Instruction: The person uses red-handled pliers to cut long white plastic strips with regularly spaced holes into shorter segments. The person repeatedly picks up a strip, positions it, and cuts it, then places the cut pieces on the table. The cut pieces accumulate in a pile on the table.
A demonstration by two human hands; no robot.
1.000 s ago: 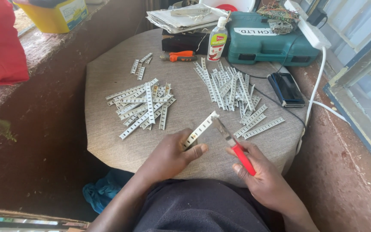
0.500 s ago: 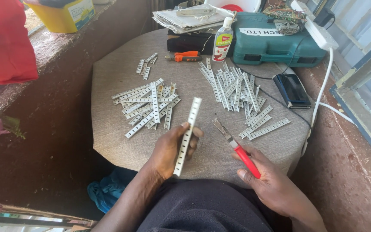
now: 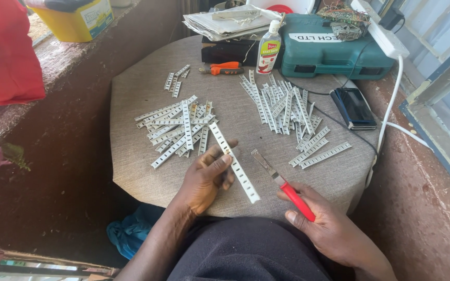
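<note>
My left hand (image 3: 205, 179) pinches a long white perforated strip (image 3: 234, 162) between thumb and fingers; the strip slants from the left pile down toward my lap. A red-handled knife with a flat metal blade (image 3: 281, 183) is gripped by my right hand (image 3: 334, 234), the blade pointing up-left near the strip's lower end. Several white strips lie in a left pile (image 3: 178, 130) just beyond my left hand. A second pile of strips (image 3: 287, 112) lies to the right.
On the beige round table (image 3: 141, 171), a green tool case (image 3: 334, 49), a small bottle (image 3: 269, 48), orange pliers (image 3: 220, 68), stacked papers (image 3: 230, 21) and a dark phone (image 3: 354, 107). A white cable (image 3: 386, 119) hangs off the right edge. Yellow tub (image 3: 76, 21) far left.
My left hand has swung the strip from upright-diagonal to slanting toward the left pile, its far end now touching that pile. The knife hand has barely moved.
</note>
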